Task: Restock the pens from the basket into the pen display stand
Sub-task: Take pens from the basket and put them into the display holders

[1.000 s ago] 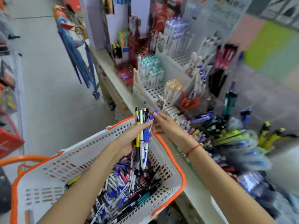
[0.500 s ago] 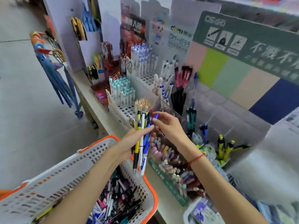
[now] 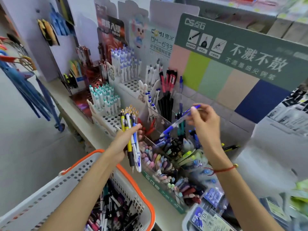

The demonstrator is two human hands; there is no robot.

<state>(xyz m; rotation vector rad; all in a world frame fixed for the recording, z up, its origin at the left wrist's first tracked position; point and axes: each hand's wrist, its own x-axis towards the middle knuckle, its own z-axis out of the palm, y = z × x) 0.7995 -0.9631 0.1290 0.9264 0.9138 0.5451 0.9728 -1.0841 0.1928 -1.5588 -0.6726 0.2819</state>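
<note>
My left hand (image 3: 124, 144) grips a bunch of pens (image 3: 130, 139), yellow, white, blue and black, upright above the shelf edge. My right hand (image 3: 204, 124) pinches a single blue pen (image 3: 178, 121) by its top end. The pen slants down-left, its tip over the clear compartments of the pen display stand (image 3: 160, 124). A white basket with an orange rim (image 3: 133, 179) sits at the lower left, holding several loose pens (image 3: 113, 212).
White perforated stands with teal and purple pens (image 3: 105, 99) fill the shelf's back left. A green tray of pastel pens (image 3: 160, 165) lies in front of the stand. Packets (image 3: 211, 197) lie at lower right. A dark green sign (image 3: 241, 52) backs the display. Blue umbrellas (image 3: 28, 87) hang left.
My right hand has pulled the blue pen out of the bunch and carried it right, over the display stand. The view has shifted toward the shelf.
</note>
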